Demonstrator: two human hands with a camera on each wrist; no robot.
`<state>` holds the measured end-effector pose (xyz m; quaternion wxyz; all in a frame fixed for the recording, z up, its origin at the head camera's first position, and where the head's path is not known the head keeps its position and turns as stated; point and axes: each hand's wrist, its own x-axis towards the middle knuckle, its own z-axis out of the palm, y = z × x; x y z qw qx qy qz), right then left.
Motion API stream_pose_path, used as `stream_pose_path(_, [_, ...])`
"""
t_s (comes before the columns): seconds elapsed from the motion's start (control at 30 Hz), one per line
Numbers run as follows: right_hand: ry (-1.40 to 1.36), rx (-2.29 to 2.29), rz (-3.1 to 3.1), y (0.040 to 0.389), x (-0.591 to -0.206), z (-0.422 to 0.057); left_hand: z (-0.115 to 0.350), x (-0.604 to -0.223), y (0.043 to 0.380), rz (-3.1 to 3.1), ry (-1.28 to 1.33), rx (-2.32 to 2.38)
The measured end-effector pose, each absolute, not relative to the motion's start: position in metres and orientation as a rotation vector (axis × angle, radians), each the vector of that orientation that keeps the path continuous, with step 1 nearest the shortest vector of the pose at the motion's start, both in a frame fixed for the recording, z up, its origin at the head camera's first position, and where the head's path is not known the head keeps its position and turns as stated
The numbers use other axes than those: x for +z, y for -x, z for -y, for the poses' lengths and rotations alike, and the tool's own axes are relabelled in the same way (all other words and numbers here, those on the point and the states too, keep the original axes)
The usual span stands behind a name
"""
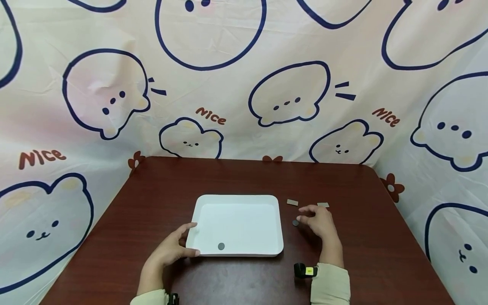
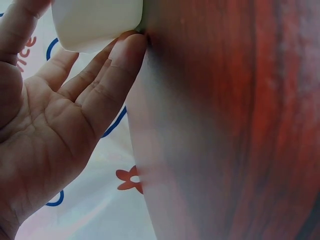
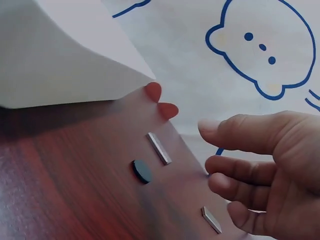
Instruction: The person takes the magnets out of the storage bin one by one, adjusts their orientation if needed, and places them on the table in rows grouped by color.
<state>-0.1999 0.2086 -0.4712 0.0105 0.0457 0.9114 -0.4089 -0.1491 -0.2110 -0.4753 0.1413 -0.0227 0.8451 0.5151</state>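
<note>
A white rectangular tray (image 1: 244, 220) lies on the table, with a small grey disc (image 1: 221, 246) near its front rim. My left hand (image 1: 167, 250) grips the tray's front left corner, thumb at the front edge and fingers along the left side. To the right of the tray, my right hand (image 1: 320, 222) hovers beside a second dark disc (image 1: 295, 223) lying on the table. In the right wrist view the fingers (image 3: 245, 132) are loosely bent with nothing between them, apart from that disc. Two thin silvery bars (image 1: 292, 202) (image 1: 323, 205) lie behind and beside this hand.
The dark reddish-brown wooden table (image 1: 236, 279) carries everything. A pale cloth with bear outlines (image 1: 286, 93) hangs behind and along both sides of it. On the right wrist sits a black strap device with a yellow label (image 1: 305, 271).
</note>
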Motion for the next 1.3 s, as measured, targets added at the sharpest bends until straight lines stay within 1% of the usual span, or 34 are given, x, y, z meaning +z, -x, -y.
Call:
stream_pose_path(0.23, [-0.036, -1.309, -2.771, 0.203, -0.468, -0.202, 0.212, -0.475, 0.149, -2.438, 0.057, 1.49])
stream_pose_path(0.5, [0.136, -1.456, -2.603, 0.213, -0.457, -0.178, 0.212, -0.476, 0.149, -2.446, 0.071, 1.482])
stream_pose_path(0.7, [0.353, -1.39, -2.571, 0.218, -0.455, -0.16, 0.212, -0.475, 0.149, -2.444, 0.054, 1.483])
stream_pose_path(0.97, [0.543, -1.444, -2.455, 0.225, -0.452, -0.134, 0.212, -0.474, 0.149, -2.443, 0.05, 1.477])
stream_pose_path(1.3, [0.648, -1.486, -2.261, 0.236, -0.457, -0.101, 0.213, -0.477, 0.149, -2.439, 0.043, 1.484])
